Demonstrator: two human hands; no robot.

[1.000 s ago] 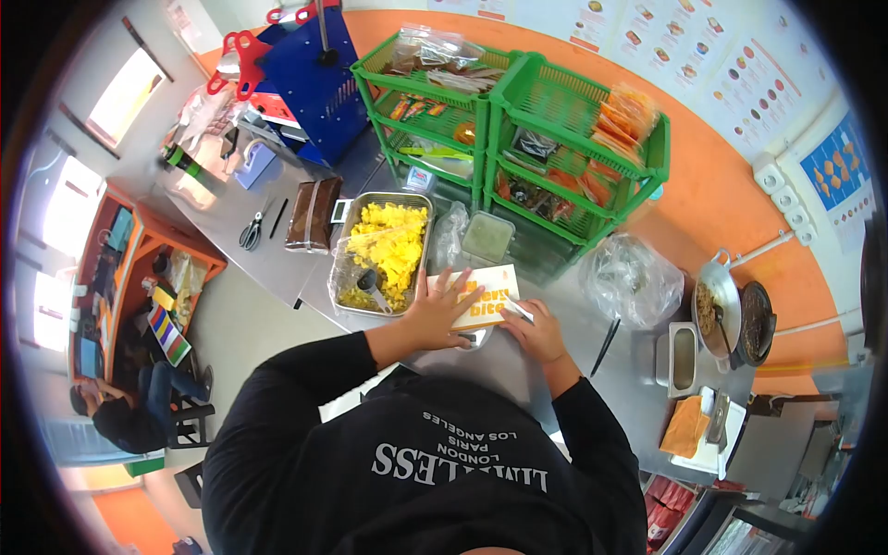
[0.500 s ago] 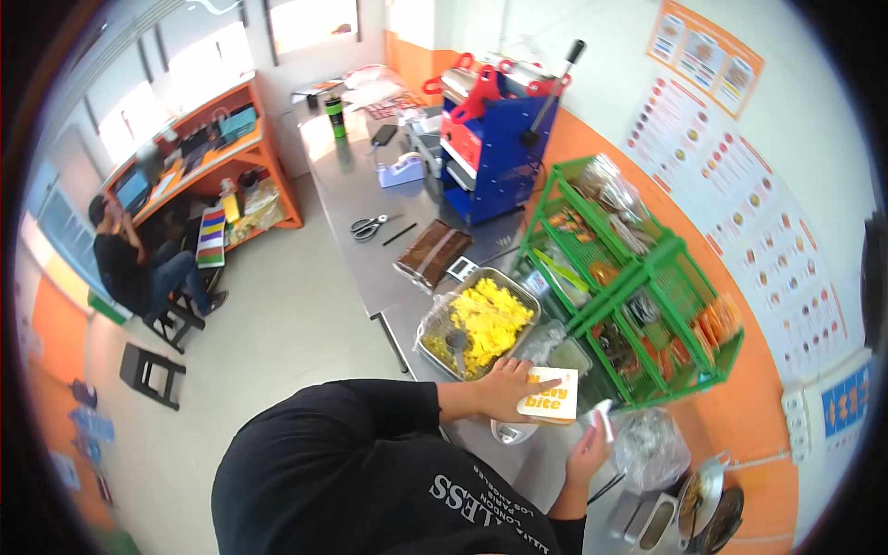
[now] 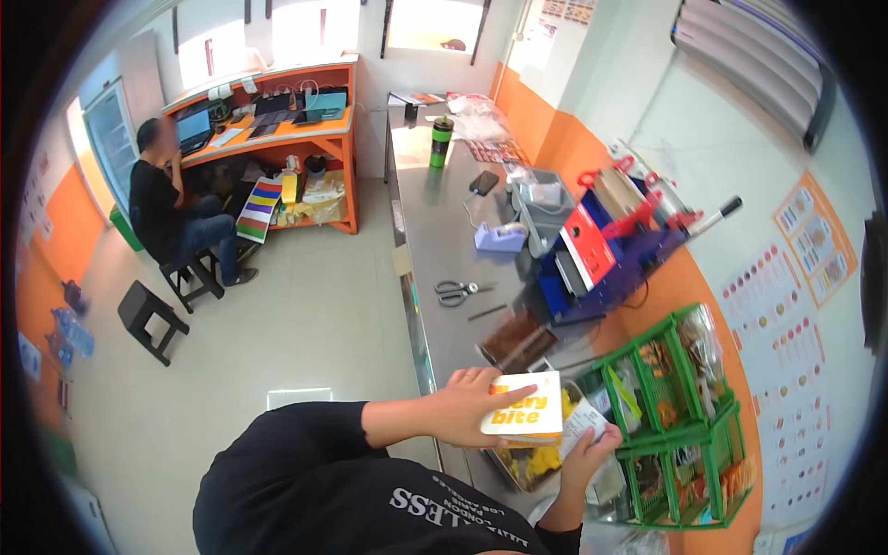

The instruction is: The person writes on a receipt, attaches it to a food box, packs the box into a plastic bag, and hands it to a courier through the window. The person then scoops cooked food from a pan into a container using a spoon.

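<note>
My left hand [image 3: 455, 409] is closed around a small white and yellow box [image 3: 521, 407] lettered "bite", its thumb lying across the top face. Just to the right, my right hand [image 3: 590, 453] pinches a white printed paper slip [image 3: 581, 424], which looks like a receipt. The slip is close beside the box; whether they touch I cannot tell. Below both hands, a metal tray of yellow food [image 3: 546, 460], like scrambled egg, is partly hidden by them. A brown packet [image 3: 518, 340] lies on the counter beyond the box.
Green baskets [image 3: 647, 444] of packets stand at the right. Along the steel counter [image 3: 421, 199] are scissors [image 3: 462, 292], a tape dispenser [image 3: 500, 238], a tumbler [image 3: 441, 141] and a blue sealing machine [image 3: 592, 268]. A seated person [image 3: 166, 203] and a black stool [image 3: 153, 319] are at the left.
The box and slip have moved together, to the left of the green baskets and over the tray. My view has turned toward the counter's far end and the room.
</note>
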